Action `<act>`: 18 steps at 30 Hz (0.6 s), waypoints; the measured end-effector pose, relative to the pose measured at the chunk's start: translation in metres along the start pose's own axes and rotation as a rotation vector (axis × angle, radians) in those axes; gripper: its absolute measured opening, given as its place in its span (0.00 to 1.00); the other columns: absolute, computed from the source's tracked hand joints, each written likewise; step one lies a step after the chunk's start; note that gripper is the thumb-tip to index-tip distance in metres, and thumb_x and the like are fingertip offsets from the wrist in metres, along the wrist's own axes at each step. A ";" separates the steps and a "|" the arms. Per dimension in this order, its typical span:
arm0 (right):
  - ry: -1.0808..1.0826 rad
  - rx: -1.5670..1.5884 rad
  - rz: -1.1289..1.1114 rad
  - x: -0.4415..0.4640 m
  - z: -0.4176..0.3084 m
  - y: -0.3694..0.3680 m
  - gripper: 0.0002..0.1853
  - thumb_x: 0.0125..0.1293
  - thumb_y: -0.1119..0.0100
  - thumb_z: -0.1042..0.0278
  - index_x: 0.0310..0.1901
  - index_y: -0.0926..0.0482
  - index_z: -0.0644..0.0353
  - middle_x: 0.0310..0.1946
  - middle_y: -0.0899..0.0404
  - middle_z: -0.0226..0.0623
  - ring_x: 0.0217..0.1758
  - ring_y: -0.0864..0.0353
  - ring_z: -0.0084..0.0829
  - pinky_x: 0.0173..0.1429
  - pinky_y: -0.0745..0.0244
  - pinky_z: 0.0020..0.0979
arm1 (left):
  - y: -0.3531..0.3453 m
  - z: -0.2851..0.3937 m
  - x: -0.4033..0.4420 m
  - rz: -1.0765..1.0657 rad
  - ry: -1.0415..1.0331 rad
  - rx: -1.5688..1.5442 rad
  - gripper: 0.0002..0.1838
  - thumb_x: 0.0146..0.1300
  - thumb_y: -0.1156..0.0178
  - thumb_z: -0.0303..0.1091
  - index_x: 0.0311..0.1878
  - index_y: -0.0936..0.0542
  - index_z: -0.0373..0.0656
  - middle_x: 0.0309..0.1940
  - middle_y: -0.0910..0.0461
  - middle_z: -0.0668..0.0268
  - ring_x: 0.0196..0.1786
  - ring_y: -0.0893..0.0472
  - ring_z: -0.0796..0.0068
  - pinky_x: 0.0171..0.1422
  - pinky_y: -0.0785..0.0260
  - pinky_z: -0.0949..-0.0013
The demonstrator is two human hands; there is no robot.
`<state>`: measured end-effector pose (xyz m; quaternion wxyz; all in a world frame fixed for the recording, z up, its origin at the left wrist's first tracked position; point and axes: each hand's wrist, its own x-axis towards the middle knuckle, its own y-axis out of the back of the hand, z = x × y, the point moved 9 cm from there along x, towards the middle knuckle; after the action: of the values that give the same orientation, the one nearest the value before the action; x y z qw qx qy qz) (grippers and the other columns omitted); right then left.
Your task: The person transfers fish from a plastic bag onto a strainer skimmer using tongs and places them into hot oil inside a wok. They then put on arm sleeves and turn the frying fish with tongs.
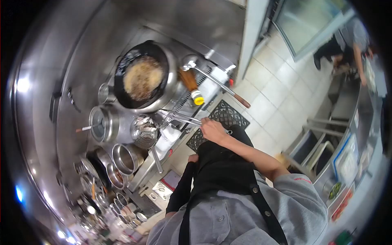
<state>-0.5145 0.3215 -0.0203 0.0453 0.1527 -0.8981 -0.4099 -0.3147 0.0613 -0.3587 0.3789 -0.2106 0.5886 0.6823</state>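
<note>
My right hand (pixel 213 131) is closed around long metal tongs (pixel 188 119), whose far part reaches toward the stove edge beside the wok. A ring end shows past the hand. My left hand (pixel 193 158) hangs low beside my black apron (pixel 222 175), below a black sleeve; its fingers are too small and hidden to read. The large dark wok (pixel 120 83) holds bubbling, foamy, light-brown contents (pixel 143 77). Between the wok and the counter edge lies a bottle (pixel 190 83) with a yellow cap and amber contents. A perforated strainer (pixel 145 136) rests near the wok.
A long-handled ladle (pixel 220 86) sticks out over the counter edge. Metal pots (pixel 124 158) and a round container (pixel 102 123) stand left of the strainer. A patterned floor mat (pixel 230 114) lies by my feet. Another person (pixel 355 38) is at the far right counter.
</note>
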 end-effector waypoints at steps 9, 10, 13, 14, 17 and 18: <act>-0.052 -0.058 0.123 0.018 0.027 0.029 0.06 0.56 0.40 0.72 0.33 0.20 0.64 0.32 0.18 0.42 0.34 0.12 0.40 0.34 0.17 0.40 | 0.118 0.162 0.140 -0.153 0.069 -2.287 0.27 0.82 0.63 0.44 0.75 0.40 0.37 0.75 0.36 0.51 0.76 0.35 0.48 0.76 0.32 0.47; -0.033 0.007 0.182 0.021 0.033 0.035 0.05 0.56 0.40 0.71 0.31 0.19 0.63 0.30 0.18 0.41 0.33 0.12 0.40 0.33 0.18 0.38 | 0.124 0.160 0.172 -0.038 0.142 -2.372 0.28 0.82 0.65 0.45 0.75 0.39 0.36 0.75 0.35 0.50 0.77 0.35 0.49 0.77 0.35 0.49; -0.004 0.119 0.288 0.029 0.052 0.019 0.05 0.55 0.39 0.69 0.26 0.18 0.60 0.28 0.18 0.38 0.30 0.14 0.38 0.30 0.19 0.36 | 0.139 0.173 0.257 0.358 0.384 -2.586 0.32 0.81 0.69 0.49 0.74 0.36 0.33 0.73 0.32 0.46 0.77 0.36 0.51 0.82 0.42 0.53; 0.004 0.140 0.311 0.031 0.056 0.012 0.05 0.54 0.38 0.68 0.25 0.18 0.59 0.27 0.19 0.38 0.29 0.14 0.37 0.29 0.20 0.36 | 0.136 0.168 0.290 0.325 0.289 -2.740 0.32 0.81 0.68 0.50 0.73 0.36 0.32 0.74 0.34 0.45 0.77 0.35 0.49 0.81 0.41 0.50; -0.047 0.146 0.277 0.038 0.067 0.014 0.06 0.54 0.37 0.67 0.22 0.18 0.57 0.26 0.19 0.37 0.29 0.14 0.36 0.27 0.20 0.37 | 0.119 0.119 0.365 0.234 -0.092 -3.189 0.33 0.80 0.64 0.50 0.72 0.38 0.28 0.75 0.38 0.41 0.76 0.35 0.42 0.79 0.37 0.40; -0.044 0.120 0.310 0.038 0.070 0.019 0.07 0.54 0.37 0.67 0.21 0.18 0.56 0.24 0.19 0.37 0.30 0.13 0.36 0.27 0.20 0.38 | 0.123 0.120 0.369 0.253 -0.084 -3.155 0.33 0.80 0.64 0.50 0.72 0.38 0.28 0.75 0.38 0.41 0.75 0.34 0.42 0.78 0.37 0.40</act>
<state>-0.5699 0.3723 -0.0537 0.0792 0.0056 -0.9345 -0.3469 -0.6202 0.2740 -0.5235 0.2535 0.3097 0.6803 -0.6140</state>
